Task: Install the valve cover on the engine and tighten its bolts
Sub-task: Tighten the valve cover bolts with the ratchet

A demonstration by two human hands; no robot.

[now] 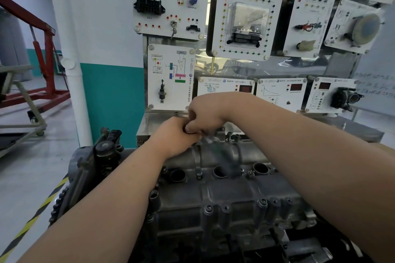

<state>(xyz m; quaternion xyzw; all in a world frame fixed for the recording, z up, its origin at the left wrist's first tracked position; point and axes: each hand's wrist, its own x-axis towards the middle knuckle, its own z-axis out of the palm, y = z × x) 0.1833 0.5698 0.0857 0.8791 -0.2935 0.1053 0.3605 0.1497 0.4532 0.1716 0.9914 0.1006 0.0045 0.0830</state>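
head view. grey cast-metal valve cover (224, 190) seated on dark engine block (85, 168), centre frame. dark socket-head bolts (262, 203) along near edge. left hand (173, 135) and right hand (206, 111) touching at far edge, fingers curled round small dark item (189, 132), kind indiscernible.

Grey cast valve cover (224, 190) flat atop the engine (85, 168); bolts (208, 209) upright along its near edge
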